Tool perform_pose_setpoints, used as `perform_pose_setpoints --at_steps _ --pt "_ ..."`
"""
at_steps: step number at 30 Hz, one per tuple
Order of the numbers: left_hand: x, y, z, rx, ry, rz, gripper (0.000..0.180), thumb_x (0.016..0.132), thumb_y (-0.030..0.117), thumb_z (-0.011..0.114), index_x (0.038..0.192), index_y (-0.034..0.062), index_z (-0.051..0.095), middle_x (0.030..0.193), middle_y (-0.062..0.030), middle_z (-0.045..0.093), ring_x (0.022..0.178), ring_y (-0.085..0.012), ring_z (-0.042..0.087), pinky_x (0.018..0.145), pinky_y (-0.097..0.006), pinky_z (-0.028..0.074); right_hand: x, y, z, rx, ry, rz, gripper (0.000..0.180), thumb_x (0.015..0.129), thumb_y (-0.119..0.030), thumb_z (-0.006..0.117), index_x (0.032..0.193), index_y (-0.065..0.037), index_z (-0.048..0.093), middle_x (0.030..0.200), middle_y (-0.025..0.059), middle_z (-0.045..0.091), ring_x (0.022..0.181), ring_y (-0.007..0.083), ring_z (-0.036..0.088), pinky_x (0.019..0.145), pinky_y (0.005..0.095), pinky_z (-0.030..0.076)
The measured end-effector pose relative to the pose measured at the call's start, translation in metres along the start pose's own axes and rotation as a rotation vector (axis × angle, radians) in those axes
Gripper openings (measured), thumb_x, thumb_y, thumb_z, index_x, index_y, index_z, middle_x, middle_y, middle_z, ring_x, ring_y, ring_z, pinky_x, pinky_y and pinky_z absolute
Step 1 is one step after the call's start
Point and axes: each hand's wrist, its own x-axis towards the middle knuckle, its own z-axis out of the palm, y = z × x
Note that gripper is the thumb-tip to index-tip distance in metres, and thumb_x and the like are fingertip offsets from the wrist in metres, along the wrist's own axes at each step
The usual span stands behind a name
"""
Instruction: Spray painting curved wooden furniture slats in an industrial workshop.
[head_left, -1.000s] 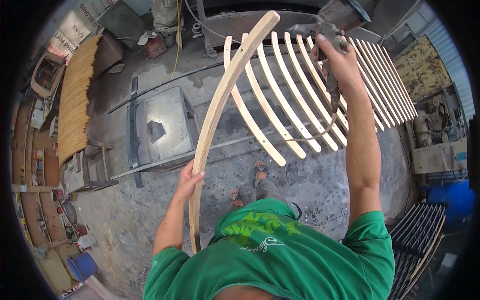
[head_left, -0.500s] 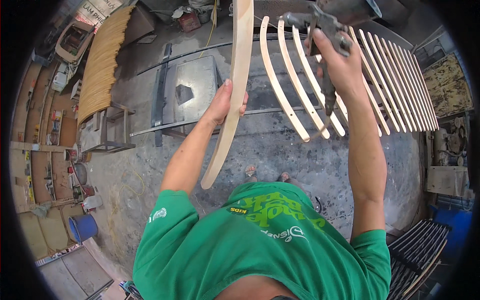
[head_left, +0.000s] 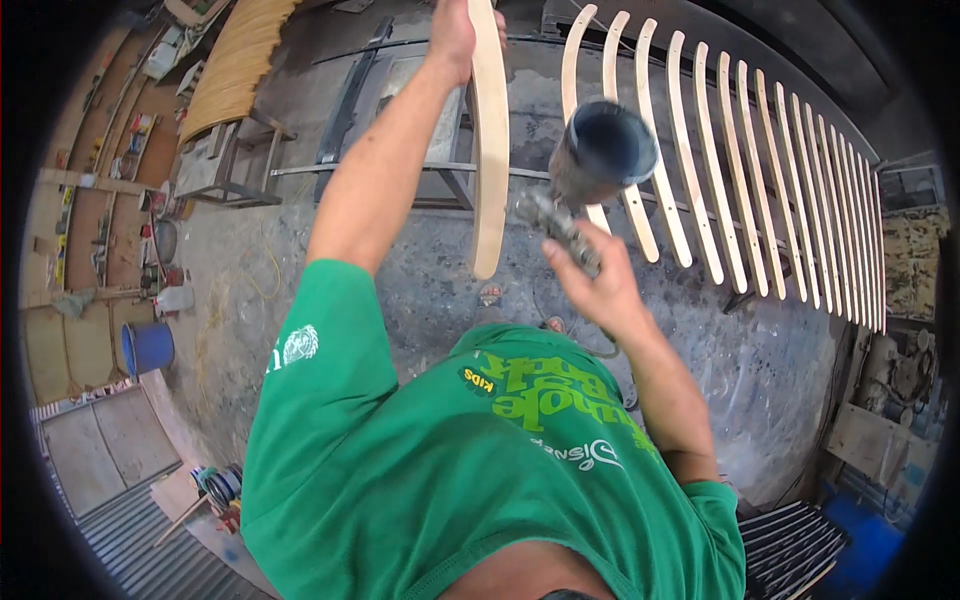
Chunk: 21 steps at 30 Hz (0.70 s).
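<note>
A pale, curved wooden slat [head_left: 490, 170] hangs upright in front of me, its lower end rounded. My left hand [head_left: 455, 40] is closed around its upper part, near the top edge of the picture. In my right hand [head_left: 605, 285] is a spray gun [head_left: 560, 232], its metal body pointing left toward the slat's lower half. A dark round cup [head_left: 605, 150] sits on the gun, its open mouth facing me. The gun's nozzle stays apart from the slat. Whether spray is coming out I cannot tell.
Several similar curved slats [head_left: 710, 170] lie in a row on dark rails at the right. A row of yellowish slats [head_left: 235, 70] rests on a metal stand [head_left: 235, 170] at the left. A blue bucket [head_left: 148, 348] stands by wall shelves, and dark slats [head_left: 795, 545] lie lower right.
The slat has become more upright, with my left hand raised farther away. My right hand has brought the spray gun down and left, from over the row of slats to beside the held slat.
</note>
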Motion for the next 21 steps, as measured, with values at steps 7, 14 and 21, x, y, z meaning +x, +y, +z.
perform_pose_setpoints --at_steps 7,14,21 --pt "0.021 0.043 -0.013 -0.005 0.268 -0.237 0.062 0.098 0.064 0.027 0.102 0.0053 0.049 0.069 -0.0111 0.057 0.054 -0.0261 0.058 0.051 -0.039 0.051 -0.077 0.029 -0.008 -0.036 -0.098 -0.038 0.021 0.083 -0.015 0.072 0.089 0.003 0.062 0.080 0.0203 0.060 0.073 0.0406 0.060 0.065 0.0423 0.047" --pt "-0.030 0.051 -0.013 -0.073 0.008 -0.131 0.057 0.101 0.057 0.026 0.122 0.0098 0.049 0.074 -0.0084 0.055 0.053 -0.0204 0.053 0.051 -0.036 0.049 -0.056 0.013 -0.035 0.137 -0.087 0.011 0.024 0.088 -0.018 0.070 0.096 0.004 0.063 0.074 0.0098 0.062 0.068 0.0161 0.057 0.064 0.0301 0.046" --pt "-0.111 0.039 0.022 0.100 -0.074 -0.325 0.064 0.099 0.061 0.030 0.137 0.0109 0.044 0.069 -0.0038 0.051 0.047 -0.0147 0.052 0.041 -0.029 0.047 0.020 -0.061 -0.076 0.200 -0.085 0.040 0.027 0.091 -0.022 0.068 0.108 -0.001 0.067 0.081 0.0024 0.067 0.077 0.0080 0.057 0.072 0.0261 0.048"
